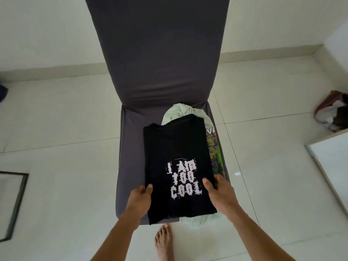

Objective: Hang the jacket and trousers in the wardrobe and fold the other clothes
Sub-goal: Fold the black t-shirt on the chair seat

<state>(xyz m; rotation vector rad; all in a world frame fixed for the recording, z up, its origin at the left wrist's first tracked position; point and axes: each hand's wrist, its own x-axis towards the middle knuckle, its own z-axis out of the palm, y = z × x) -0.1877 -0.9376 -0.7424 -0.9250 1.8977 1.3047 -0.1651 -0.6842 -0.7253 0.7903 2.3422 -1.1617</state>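
You have the black T-shirt laid flat on the seat of the grey-covered chair, already narrowed into a long panel with the white "I AM TOO COOL" print facing up. It lies on top of a pale mint-green garment that shows crumpled behind its collar end and again below its near hem, and beside a garment with a green and yellow print showing along its right edge.

Your left hand pinches the shirt's left edge near the hem, thumb on top. Your right hand takes the right edge the same way, thumb on the cloth and fingers reaching round the side. Both grips are closed on the shirt.

The cloth looks thin, soft and light, so it should sag wherever you do not support it, and the tucked-in sides may slip open if lifted from one point. Holding both edges at the same height, as you do now, seems the right place. The likely next move is to carry the hem end up toward the collar, keeping the layers pressed together so the clothes beneath do not drag along.
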